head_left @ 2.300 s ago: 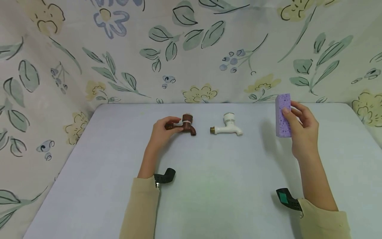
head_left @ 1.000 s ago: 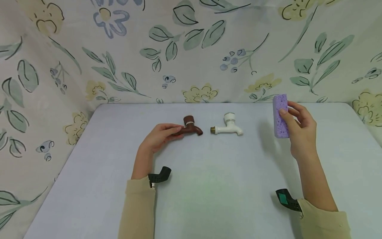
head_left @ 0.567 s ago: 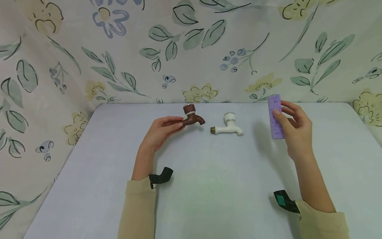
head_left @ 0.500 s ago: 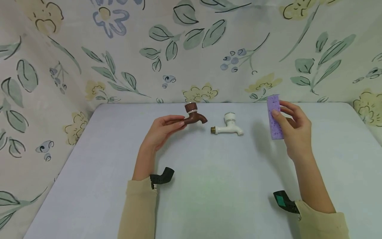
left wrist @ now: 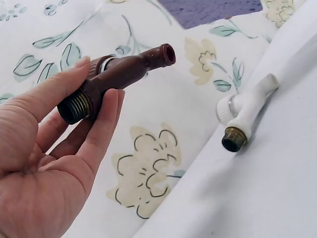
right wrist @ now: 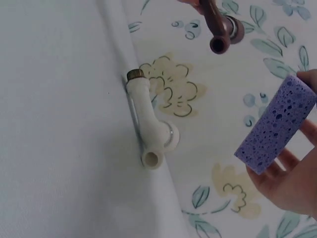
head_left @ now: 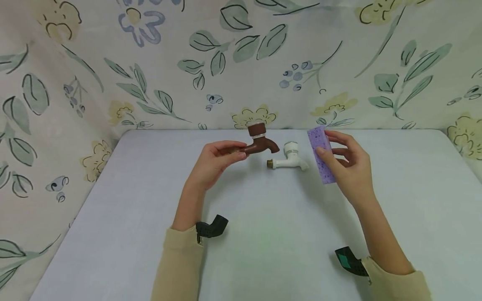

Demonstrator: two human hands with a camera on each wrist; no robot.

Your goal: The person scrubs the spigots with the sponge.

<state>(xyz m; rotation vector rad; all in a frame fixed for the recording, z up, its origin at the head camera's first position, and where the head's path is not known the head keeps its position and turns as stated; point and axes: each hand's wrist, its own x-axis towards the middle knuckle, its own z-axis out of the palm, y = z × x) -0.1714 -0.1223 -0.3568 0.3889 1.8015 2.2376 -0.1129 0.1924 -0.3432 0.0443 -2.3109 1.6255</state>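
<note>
One dark brown water tap (head_left: 260,144), with round knob, curved spout and threaded brass-coloured inlet, is held raised above a smooth white table (head_left: 256,242) by the left hand (head_left: 212,165), its inlet end pinched between thumb and fingertips. Moulded plastic is suggested by the finish: judged rigid, fairly light, slightly slick, best taken by the straight pipe behind the knob. One purple, pitted, rectangular sponge (right wrist: 275,124) is gripped, tilted, by the right hand (head_left: 350,167), thumb on one face, fingers bent behind; judged very light, soft and easily squashed, a gentle hold on its long sides being enough. Between them, one white plastic-looking tap (head_left: 287,163) with brass-coloured threaded end is laid on the table. Behind and at the sides, a pale cloth (head_left: 241,83) printed with leaves and flowers is hung.
</note>
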